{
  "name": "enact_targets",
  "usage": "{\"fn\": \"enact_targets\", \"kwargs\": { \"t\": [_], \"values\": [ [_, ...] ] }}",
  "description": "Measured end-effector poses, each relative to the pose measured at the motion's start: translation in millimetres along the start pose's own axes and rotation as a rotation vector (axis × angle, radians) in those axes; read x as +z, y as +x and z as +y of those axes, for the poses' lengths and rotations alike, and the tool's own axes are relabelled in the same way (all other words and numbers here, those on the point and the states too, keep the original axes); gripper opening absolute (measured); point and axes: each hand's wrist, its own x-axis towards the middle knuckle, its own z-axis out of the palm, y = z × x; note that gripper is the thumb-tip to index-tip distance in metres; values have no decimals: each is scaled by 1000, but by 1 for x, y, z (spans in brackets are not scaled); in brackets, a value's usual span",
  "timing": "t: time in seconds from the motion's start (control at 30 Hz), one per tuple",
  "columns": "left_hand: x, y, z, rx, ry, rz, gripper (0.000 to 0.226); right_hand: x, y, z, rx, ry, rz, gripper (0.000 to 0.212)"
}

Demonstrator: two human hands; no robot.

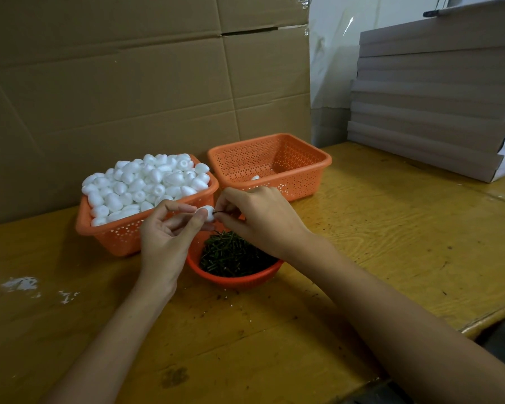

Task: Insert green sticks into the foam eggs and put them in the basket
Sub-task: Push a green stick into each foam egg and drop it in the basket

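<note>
White crumbs (21, 284) lie scattered at the left of the wooden table (391, 234). Farther in, against a cardboard wall (129, 83), stands an orange basket (111, 236) heaped with white foam eggs (146, 185).

The left forearm reaches in from the near edge. The left hand (166, 237) is raised just in front of that basket, palm turned rightward. Its thumb and forefinger curl to pinch one foam egg (208, 213), and the other fingers fold loosely toward the palm.

A thin green stick (219, 212) lies level with its left tip at the egg; how deep it sits cannot be told. The right hand (260, 220) pinches its other end between thumb and forefinger, knuckles up, the remaining fingers curled under.

Beneath both hands, a round orange bowl (236, 282) holds a pile of green sticks (231, 255). Beyond the right hand sits a second basket (274, 167), with a white egg (255, 178) by its near wall. Flat cardboard sheets (432, 112) are stacked at the far right.
</note>
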Motion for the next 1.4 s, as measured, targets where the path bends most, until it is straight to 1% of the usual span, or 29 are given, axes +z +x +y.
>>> {"fn": "enact_targets", "kwargs": {
  "t": [0.33, 0.63, 0.8, 1.0, 1.17, 1.3, 1.4],
  "values": [
    [0, 0, -1, 16, -9, -12, 18, -1, 0, 0, 2, 20, -11, 9],
    [-1, 0, 3, 2, -35, -32, 12, 0, -1, -1, 53, 74, 31, 9],
    [-3, 1, 4, -24, -58, -45, 22, -1, 0, 0, 90, 66, 10, 11],
    [-3, 1, 1, -21, -46, -43, 42, -2, 0, -1, 119, 42, -43, 11],
    [-2, 1, 1, -9, -46, -48, 30, -2, 1, 1, 117, 36, -57, 15],
    [-2, 1, 1, 13, -32, -64, 28, 0, 1, 2, 120, 42, -69, 20],
    [-2, 1, 3, 32, -17, -78, 28, 2, 1, 3, 169, 147, -57, 22]
  ]
}}
